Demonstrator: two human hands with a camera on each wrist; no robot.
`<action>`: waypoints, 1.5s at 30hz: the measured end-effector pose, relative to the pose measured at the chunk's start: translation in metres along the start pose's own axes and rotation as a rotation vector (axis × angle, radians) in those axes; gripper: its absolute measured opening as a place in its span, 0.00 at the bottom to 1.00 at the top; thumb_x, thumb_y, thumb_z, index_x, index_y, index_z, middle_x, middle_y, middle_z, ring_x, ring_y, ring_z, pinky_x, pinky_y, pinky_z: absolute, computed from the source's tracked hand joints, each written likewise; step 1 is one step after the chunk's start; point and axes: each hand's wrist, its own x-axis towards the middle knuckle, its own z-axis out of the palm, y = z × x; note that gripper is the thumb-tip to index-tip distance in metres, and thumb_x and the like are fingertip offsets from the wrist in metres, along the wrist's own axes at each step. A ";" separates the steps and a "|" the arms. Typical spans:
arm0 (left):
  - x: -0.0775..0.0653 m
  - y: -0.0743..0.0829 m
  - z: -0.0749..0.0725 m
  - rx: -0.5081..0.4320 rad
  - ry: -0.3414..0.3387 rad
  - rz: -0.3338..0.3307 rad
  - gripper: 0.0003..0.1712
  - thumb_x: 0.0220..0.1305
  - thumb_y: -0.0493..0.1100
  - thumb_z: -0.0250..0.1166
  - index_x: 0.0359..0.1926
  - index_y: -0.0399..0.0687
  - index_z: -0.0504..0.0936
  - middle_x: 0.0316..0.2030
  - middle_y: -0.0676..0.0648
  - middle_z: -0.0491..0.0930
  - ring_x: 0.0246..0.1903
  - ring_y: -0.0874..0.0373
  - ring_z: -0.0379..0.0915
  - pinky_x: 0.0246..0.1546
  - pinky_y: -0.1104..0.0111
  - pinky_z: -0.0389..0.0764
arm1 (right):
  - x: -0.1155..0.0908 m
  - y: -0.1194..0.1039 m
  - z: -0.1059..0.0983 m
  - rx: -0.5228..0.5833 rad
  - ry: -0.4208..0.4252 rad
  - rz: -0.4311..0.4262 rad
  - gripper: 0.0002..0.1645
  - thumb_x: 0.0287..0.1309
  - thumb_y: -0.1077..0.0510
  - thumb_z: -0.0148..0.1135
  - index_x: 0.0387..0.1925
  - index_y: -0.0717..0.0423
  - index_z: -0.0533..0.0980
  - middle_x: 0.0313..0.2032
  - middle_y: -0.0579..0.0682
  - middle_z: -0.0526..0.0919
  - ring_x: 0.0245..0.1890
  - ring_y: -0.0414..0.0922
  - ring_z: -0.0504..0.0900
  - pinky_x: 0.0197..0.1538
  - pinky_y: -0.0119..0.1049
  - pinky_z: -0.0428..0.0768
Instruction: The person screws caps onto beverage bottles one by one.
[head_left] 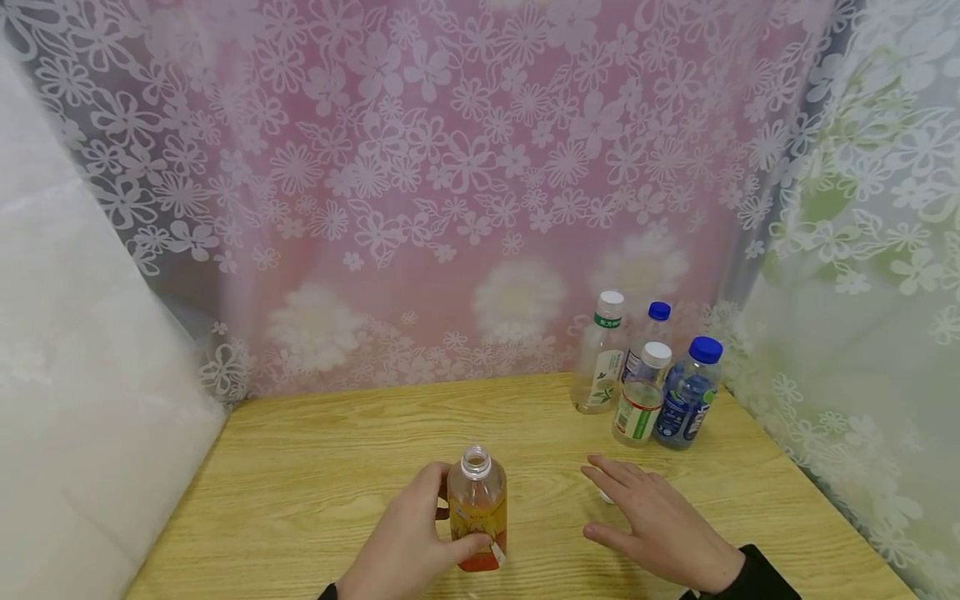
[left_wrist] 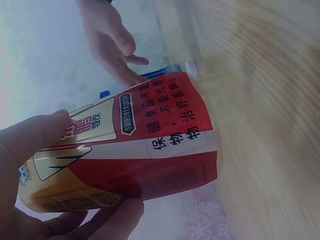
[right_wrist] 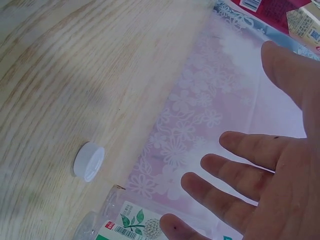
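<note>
In the head view my left hand grips a drink bottle with a red and yellow label, its thumb across the front. The bottle's neck stands uncapped, and orange-red liquid or label shows low down. In the left wrist view the label is red and white with dark print, held between thumb and fingers. My right hand hovers palm down with fingers spread, holding nothing. Beneath it a white bottle cap rests on the table; the head view shows only a sliver of it.
Several bottles stand in a group at the back right: a white-capped tall bottle, a shorter white-capped one and a blue-capped bottle among them. The wooden table is bordered by flowered curtains.
</note>
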 end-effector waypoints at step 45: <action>-0.006 -0.030 0.025 -0.052 -0.094 -0.054 0.37 0.50 0.59 0.79 0.54 0.53 0.70 0.46 0.56 0.73 0.45 0.65 0.74 0.44 0.63 0.83 | 0.000 0.002 0.006 -0.010 0.005 -0.011 0.46 0.62 0.22 0.49 0.72 0.44 0.67 0.70 0.50 0.70 0.68 0.54 0.71 0.64 0.57 0.71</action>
